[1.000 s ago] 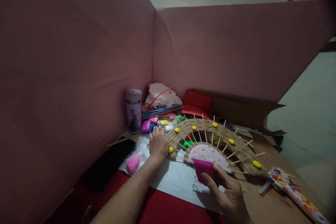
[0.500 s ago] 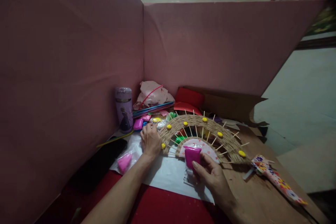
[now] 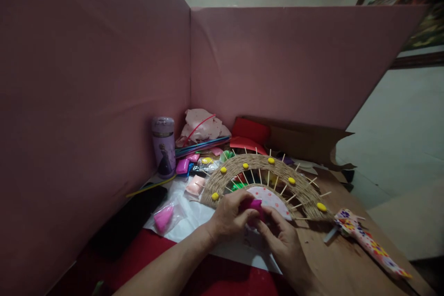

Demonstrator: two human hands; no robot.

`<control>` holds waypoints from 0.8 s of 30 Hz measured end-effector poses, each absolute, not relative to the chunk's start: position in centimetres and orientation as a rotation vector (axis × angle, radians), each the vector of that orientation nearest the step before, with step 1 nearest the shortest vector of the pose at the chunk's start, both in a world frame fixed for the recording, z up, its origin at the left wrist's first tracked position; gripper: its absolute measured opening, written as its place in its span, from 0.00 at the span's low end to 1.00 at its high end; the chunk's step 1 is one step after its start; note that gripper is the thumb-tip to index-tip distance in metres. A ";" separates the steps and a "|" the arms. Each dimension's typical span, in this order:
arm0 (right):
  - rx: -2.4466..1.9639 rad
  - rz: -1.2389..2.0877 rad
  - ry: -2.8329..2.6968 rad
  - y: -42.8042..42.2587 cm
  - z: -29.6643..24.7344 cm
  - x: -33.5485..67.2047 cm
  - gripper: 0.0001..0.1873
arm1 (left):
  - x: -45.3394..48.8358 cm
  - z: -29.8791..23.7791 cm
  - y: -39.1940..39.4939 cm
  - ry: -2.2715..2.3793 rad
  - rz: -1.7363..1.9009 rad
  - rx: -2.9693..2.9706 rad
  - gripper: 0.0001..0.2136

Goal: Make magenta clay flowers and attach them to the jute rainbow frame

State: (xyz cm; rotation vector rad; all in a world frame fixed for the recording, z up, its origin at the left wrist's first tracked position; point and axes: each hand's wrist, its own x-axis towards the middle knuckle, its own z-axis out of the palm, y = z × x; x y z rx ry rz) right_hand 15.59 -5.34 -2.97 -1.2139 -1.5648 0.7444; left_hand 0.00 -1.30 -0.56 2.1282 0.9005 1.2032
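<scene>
Between my two hands is a small packet of magenta clay (image 3: 255, 204), mostly covered by fingers. My left hand (image 3: 231, 215) pinches it from the left, and my right hand (image 3: 282, 236) grips it from the right and below. Just behind them lies a half-round fan (image 3: 225, 180) of woven twine on thin sticks, dotted with yellow clay discs. At its centre is a pale half-circle (image 3: 272, 199) with red dots, partly hidden by my hands. A bag of pink clay (image 3: 163, 218) and a peach clay packet (image 3: 195, 186) lie to the left.
A purple tumbler (image 3: 163, 148) stands at the back left, beside crumpled pink paper (image 3: 201, 125) and several clay packets. A flower-patterned glue gun (image 3: 371, 243) rests on brown cardboard (image 3: 333, 259) at right. Pink panels (image 3: 277, 64) rise behind. A black object (image 3: 121, 226) lies at left.
My left hand has come from the fan's left edge to the magenta packet and now holds it with my right hand. The peach packet has come into sight.
</scene>
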 end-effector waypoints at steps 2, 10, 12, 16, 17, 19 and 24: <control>-1.241 0.720 -1.541 -5.4 -3.0 15.6 0.19 | -0.2 -0.5 -0.8 0.998 1.305 1.968 0.05; -1.161 0.530 -1.690 -5.9 -2.2 15.2 0.10 | -5.4 1.7 3.1 1.862 1.877 1.664 0.11; -1.121 0.495 -1.733 -6.1 -1.9 15.1 0.09 | -6.8 1.9 3.9 2.202 1.708 1.739 0.12; -1.079 0.477 -1.758 -6.1 -1.9 15.2 0.08 | -8.4 1.4 4.7 2.625 1.272 1.776 0.14; -1.073 0.480 -1.760 -6.1 -1.9 15.2 0.08 | -8.5 1.1 4.9 2.662 1.154 1.786 0.14; -1.060 0.489 -1.767 -6.1 -2.0 15.2 0.07 | -8.6 0.5 5.1 2.695 0.981 1.815 0.15; -1.030 0.500 -1.794 -6.2 -2.1 15.1 0.08 | -8.2 0.1 5.0 2.740 0.965 1.946 0.15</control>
